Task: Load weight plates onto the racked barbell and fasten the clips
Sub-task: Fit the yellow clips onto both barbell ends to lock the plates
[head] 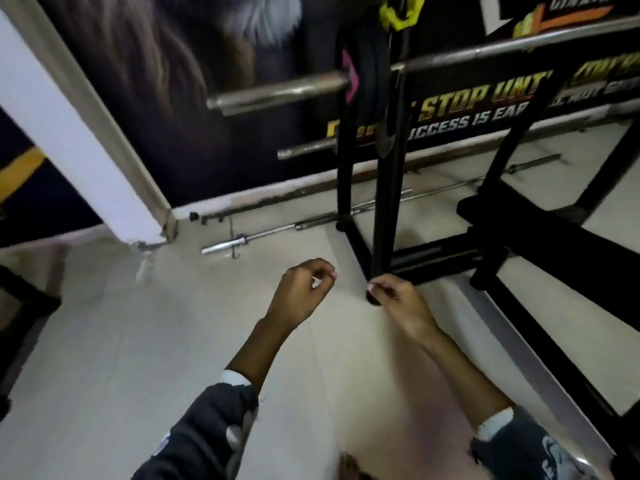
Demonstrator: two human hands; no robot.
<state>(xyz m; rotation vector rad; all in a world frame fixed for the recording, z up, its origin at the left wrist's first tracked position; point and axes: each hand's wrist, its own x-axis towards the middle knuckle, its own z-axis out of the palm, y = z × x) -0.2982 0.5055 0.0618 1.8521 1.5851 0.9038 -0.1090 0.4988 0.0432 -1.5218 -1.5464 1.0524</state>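
Note:
The racked barbell (277,93) lies across the black rack (384,202) at the top, its bare steel sleeve pointing left. No plate or clip shows on that sleeve. My left hand (301,294) and my right hand (398,303) hang in mid-air well below the bar, above the pale floor, fingers loosely curled and holding nothing. The right hand is in front of the rack's front foot.
Spare bars (242,242) lie on the floor along the wall behind the rack. A black bench (519,223) stands at right. A white pillar (86,161) rises at left. Dark bands and a yellow chain (401,12) hang from the upright.

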